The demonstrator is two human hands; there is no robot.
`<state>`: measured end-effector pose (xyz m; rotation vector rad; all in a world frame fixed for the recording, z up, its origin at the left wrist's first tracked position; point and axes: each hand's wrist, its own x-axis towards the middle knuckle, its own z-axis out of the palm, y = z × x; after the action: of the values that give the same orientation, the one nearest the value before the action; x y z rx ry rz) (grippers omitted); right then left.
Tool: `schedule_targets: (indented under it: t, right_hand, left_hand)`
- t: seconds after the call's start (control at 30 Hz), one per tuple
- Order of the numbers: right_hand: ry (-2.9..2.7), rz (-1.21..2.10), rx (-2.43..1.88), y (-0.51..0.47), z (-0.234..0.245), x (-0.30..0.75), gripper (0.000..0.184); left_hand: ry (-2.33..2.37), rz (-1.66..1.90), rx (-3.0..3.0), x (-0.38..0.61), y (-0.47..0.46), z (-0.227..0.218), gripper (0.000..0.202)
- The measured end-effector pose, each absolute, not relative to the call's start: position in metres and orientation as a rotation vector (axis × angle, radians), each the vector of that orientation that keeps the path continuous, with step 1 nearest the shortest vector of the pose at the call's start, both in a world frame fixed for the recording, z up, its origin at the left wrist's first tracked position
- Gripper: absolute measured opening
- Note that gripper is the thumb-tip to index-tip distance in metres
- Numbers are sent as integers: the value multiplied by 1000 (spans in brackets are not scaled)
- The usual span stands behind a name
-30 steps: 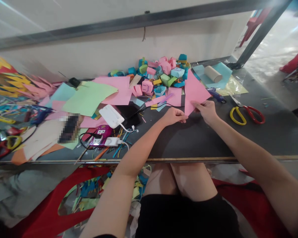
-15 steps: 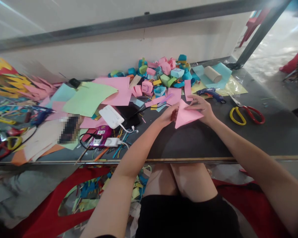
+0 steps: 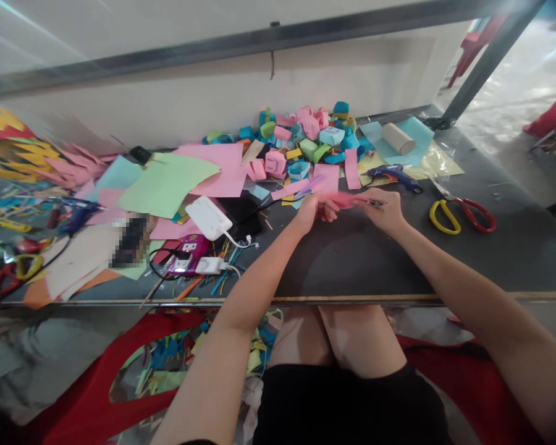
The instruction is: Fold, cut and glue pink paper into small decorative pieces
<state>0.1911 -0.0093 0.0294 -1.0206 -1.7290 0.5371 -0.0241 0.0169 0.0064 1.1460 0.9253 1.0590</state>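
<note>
A piece of pink paper, smeared by motion, is stretched between my hands above the dark table. My left hand pinches its left end, with the lower fingers curled. At the right end my right hand has its fingers closed on the paper; something thin and dark shows at those fingers, too small to make out. Just beyond my hands lie a pink paper strip and a pink paper piece. A heap of folded paper pieces in pink, blue, green and yellow sits behind them.
To the right are a blue glue gun, scissors with yellow and red handles and a cardboard tube. On the left lie a green sheet, a white power bank, a purple power strip and another glue gun.
The pink paper, a pointed folded shape before, now shows as a thin blurred band. My right hand's spread fingers have closed and its back has turned up.
</note>
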Motion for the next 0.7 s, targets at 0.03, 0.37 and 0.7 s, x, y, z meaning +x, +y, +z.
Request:
schedule_targets:
  t: [0.03, 0.37, 0.7]
  right_hand:
    - [-1659, 563, -1063, -9, 29, 190, 39]
    - [-1372, 838, -1083, 0, 24, 188, 55]
    - [-1577, 1302, -1128, -11, 28, 173, 51]
  left_hand:
    - [937, 1095, 1191, -25, 17, 8, 57]
    - [859, 1190, 1644, -22, 10, 11, 54]
    - [956, 1376, 1539, -7, 1, 9, 45]
